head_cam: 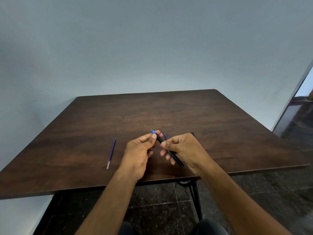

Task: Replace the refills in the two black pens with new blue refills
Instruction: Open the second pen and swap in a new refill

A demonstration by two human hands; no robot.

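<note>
A black pen (175,156) runs diagonally above the table's near edge, its blue tip piece and metal point up and to the left. My left hand (141,150) pinches the blue tip end (153,132) between thumb and fingers. My right hand (183,150) grips the black barrel lower down. A loose blue refill (111,152) with a pale end lies on the table, left of my hands. The tip of another blue refill (165,136) shows just behind my right hand; the rest is hidden. A dark corner (192,133) peeks out behind my right hand.
The dark wooden table (169,112) stands against a grey wall, its near edge under my wrists. A black metal leg (196,197) shows below. A doorway (301,107) opens at the right. The floor is dark speckled tile.
</note>
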